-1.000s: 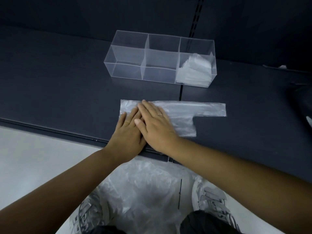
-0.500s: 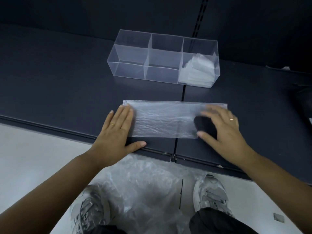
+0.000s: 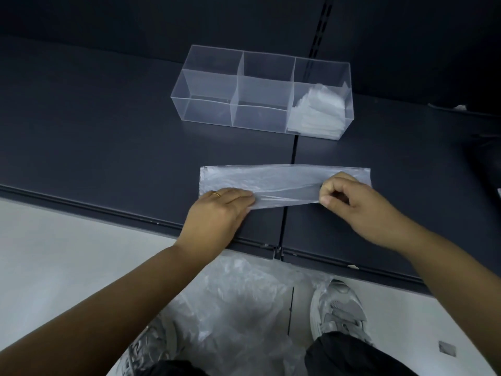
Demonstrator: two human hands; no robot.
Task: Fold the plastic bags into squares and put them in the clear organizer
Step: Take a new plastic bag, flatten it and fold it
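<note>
A thin translucent plastic bag (image 3: 273, 180) lies as a long strip on the dark shelf (image 3: 108, 137). My left hand (image 3: 219, 210) pinches its near edge toward the left end, and my right hand (image 3: 349, 196) pinches that edge near the right end. Between them the near edge is lifted off the shelf and stretched taut. Behind the bag stands the clear organizer (image 3: 260, 90) with three sections. Its right section holds a stack of folded bags (image 3: 320, 112); the other two show nothing inside.
A heap of loose plastic bags (image 3: 238, 308) lies on the pale floor by my shoes, below the shelf's front edge (image 3: 108, 213). A seam (image 3: 291, 153) splits the shelf under the bag. The dark back wall rises behind the organizer.
Both hands went from lying flat on the bag to pinching its near edge. That edge has come up off the shelf and moved toward the far edge.
</note>
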